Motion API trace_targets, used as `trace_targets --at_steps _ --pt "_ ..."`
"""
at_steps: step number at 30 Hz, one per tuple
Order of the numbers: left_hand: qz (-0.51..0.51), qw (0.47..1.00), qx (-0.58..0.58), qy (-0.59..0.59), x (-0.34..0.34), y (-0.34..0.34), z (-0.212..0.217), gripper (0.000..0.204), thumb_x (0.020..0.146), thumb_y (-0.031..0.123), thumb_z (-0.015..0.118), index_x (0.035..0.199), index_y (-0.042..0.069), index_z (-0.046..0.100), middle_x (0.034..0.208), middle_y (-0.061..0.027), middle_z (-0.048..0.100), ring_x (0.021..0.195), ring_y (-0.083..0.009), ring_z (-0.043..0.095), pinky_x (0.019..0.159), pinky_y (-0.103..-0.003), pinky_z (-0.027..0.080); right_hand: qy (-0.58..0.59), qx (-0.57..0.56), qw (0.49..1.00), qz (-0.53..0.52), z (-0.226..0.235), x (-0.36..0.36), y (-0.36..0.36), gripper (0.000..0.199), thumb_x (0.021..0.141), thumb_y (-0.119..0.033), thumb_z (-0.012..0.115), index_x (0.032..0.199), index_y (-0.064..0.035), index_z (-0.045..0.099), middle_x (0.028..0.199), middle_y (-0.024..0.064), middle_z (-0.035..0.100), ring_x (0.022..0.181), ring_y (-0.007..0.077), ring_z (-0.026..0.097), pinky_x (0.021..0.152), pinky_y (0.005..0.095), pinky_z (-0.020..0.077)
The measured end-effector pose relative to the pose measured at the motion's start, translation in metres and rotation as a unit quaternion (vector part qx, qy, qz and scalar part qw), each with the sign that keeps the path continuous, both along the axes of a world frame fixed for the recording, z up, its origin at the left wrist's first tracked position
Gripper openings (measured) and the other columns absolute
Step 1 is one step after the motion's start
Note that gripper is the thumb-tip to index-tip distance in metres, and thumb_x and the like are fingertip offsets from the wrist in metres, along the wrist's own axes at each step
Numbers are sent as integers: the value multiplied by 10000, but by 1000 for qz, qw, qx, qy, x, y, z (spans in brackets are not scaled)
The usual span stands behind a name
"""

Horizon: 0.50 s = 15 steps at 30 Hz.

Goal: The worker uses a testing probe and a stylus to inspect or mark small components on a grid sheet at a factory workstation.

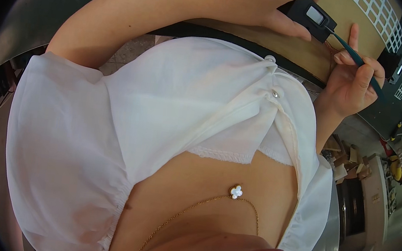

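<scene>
I am looking down from the head camera and the view is tipped steeply — most of the frame is filled by the person's own white blouse, with the work pushed up to the 1 o'clock edge. One left hand is resting there, its grip closed over one small black device with a pale rectangular window; the thumb is pressing along the device's lower side. Just beside it, toward 2 o'clock, one right hand is holding one thin dark-teal tool pinched between thumb and fingers, the tool's tip touching the device's right end. Both hands are working over one brown sheet lying on the worktop, whose dark surface is showing at 2 o'clock. A second, similar black device is sitting on the worktop just right of the right hand, apart from it. Two white grid-patterned pieces are lying along the far edge — one at 1 o'clock, one nearer 2 o'clock.
</scene>
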<state>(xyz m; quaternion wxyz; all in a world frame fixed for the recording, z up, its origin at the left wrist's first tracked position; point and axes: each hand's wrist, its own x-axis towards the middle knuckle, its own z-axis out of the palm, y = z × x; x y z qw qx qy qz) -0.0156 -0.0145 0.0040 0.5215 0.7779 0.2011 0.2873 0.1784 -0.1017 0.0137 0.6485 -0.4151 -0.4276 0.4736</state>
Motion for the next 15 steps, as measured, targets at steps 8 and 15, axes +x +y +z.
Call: trace_targets --at_steps 8,15 --pt "-3 999 27 39 -3 3 7 290 638 245 671 712 64 457 733 -84 519 681 -226 512 663 -283 417 17 -8 1000 13 0 2 -1 117 864 -121 427 891 -57 521 635 141 599 541 207 567 981 560 211" --pt "106 927 355 58 -10 1 3 285 624 229 681 723 74 464 721 -57 517 673 -208 508 651 -279 411 13 9 1000 12 4 -6 3 100 854 -104 444 858 -48 526 620 141 594 528 204 564 981 559 211"
